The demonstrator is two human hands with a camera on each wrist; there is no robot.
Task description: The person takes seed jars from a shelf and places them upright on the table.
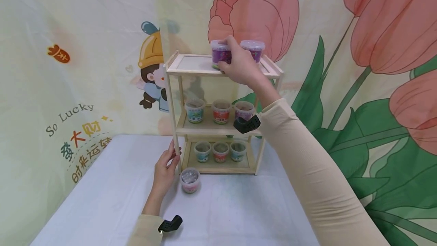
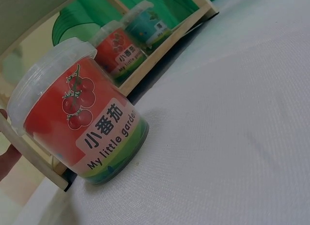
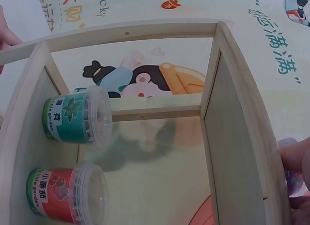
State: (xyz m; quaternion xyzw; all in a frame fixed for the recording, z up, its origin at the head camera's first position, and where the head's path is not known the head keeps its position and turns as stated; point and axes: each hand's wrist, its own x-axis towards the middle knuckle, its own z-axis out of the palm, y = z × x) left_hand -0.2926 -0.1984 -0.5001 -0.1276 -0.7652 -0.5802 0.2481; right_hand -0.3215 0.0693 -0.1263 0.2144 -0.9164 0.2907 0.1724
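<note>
**Two purple pots on top shelf, right hand on the left one**

Three tiers noted on wooden rack (image 1: 211, 126), standing at far side of white worktop (image 1: 102, 200).

Top tier: right hand (image 1: 239, 65) raised, fingers (image 1: 228, 43) curled round purple pot (image 1: 220, 54), thumb on near face, fingertips over clear lid. Pot resting at near edge of top shelf, middle of its width. Second purple pot (image 1: 253, 50) just beside it to the right, untouched.

Middle tier: three pots in a row, blue-green (image 1: 195, 111), red (image 1: 221, 112), purple (image 1: 244, 110). Right wrist view confirms green-label pot (image 3: 75, 117) and red-label pot (image 3: 65, 192) side by side on that shelf.

Bottom tier: three more pots (image 1: 220, 152) in a row.

Left hand (image 1: 165, 170) low on worktop, fingers loosely wrapped round near-left post (image 1: 175, 124) of rack. Tomato-label pot (image 1: 190, 180) standing upright on worktop just right of that hand, near foot of post; label seen close in left wrist view (image 2: 85, 123), lid on.
</note>
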